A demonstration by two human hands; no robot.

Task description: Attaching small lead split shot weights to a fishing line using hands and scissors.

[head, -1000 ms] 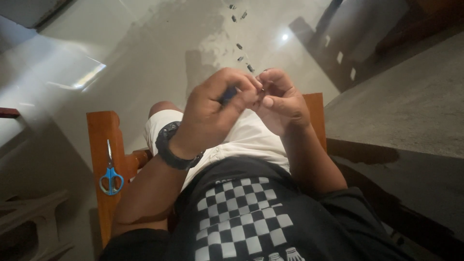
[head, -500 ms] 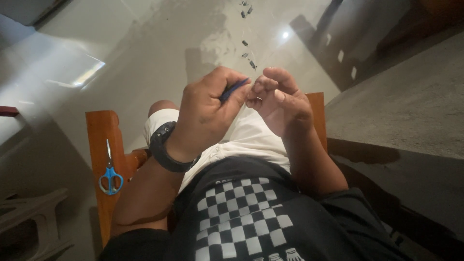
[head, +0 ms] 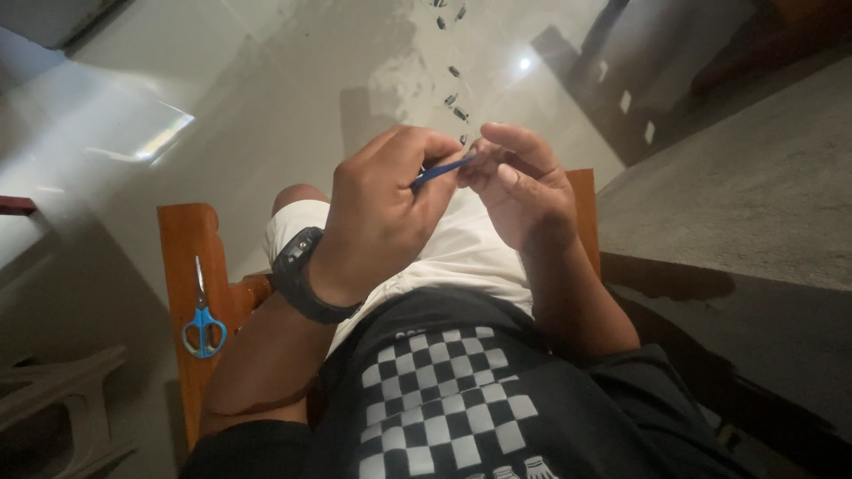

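My left hand is closed around a thin blue stick-like tool, whose tip points right toward my right hand. My right hand has its fingertips pinched together at the tool's tip, on something too small to make out. A thin string with several small dark beads runs up and away from my fingers. Both hands are raised above my lap, over white shorts. A black watch sits on my left wrist.
Blue-handled scissors lie on the wooden chair arm at my left. The other wooden arm shows behind my right wrist. A pale shiny floor spreads ahead, a grey concrete ledge at the right, a plastic stool lower left.
Both hands have shifted slightly lower and the blue tool now sticks out more clearly between them; the beaded string has moved up in view.
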